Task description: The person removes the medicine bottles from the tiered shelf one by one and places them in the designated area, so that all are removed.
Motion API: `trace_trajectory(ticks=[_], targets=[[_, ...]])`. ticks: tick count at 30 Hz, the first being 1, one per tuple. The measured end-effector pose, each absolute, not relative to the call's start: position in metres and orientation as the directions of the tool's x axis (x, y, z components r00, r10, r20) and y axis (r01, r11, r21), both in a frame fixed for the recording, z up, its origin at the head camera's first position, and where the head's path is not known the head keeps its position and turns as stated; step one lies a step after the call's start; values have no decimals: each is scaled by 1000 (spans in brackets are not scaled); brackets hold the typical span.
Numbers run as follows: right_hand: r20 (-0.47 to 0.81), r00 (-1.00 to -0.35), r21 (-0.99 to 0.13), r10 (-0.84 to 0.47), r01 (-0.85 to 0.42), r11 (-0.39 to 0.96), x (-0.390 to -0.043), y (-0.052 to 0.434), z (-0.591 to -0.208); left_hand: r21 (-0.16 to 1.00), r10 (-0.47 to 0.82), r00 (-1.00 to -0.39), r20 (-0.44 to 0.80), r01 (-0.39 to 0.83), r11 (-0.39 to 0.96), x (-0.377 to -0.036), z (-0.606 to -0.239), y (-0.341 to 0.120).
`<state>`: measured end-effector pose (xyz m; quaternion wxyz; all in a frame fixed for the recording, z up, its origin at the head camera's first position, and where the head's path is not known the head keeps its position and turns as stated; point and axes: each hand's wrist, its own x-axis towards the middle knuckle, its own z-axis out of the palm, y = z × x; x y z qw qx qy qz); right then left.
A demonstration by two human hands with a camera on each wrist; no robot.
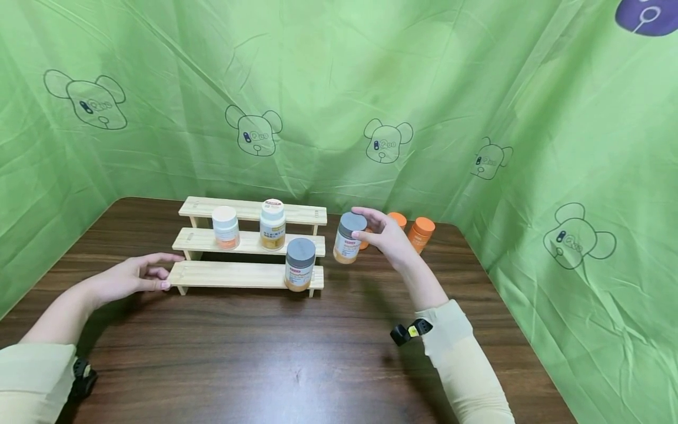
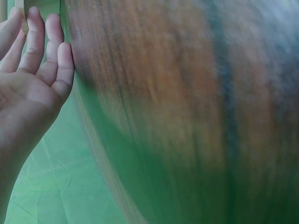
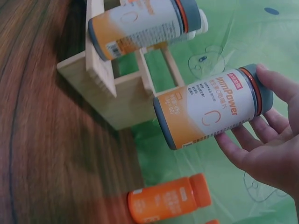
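Observation:
My right hand point(image 1: 389, 238) holds a bottle with a grey lid point(image 1: 346, 240) by its lid, right of the rack. In the right wrist view this supplement bottle point(image 3: 208, 107) is tilted, with a white and orange label. At the left end of the three-tier wooden rack point(image 1: 228, 275), my left hand point(image 1: 124, 277) grips the lowest tier between thumb and forefinger. Another grey-lidded bottle point(image 1: 299, 266) stands at the right of that tier. On the middle tier are a white-capped bottle point(image 1: 226, 228) and a white bottle with a golden label point(image 1: 272, 227).
Orange bottles point(image 1: 421, 234) stand on the dark wooden table point(image 1: 296, 353) behind and beside my right hand, which partly covers them. A green cloth point(image 1: 328, 88) with printed bear heads hangs around the table's back and sides.

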<state>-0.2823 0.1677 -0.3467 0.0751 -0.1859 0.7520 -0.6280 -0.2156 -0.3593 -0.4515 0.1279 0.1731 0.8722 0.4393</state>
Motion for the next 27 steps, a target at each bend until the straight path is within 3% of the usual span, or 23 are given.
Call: trace_trajectory(ticks=[27], targets=[[60, -941, -973, -334, -130, 191, -308, 211, -401, 828, 441, -896, -49, 211, 520, -216, -453, -359]])
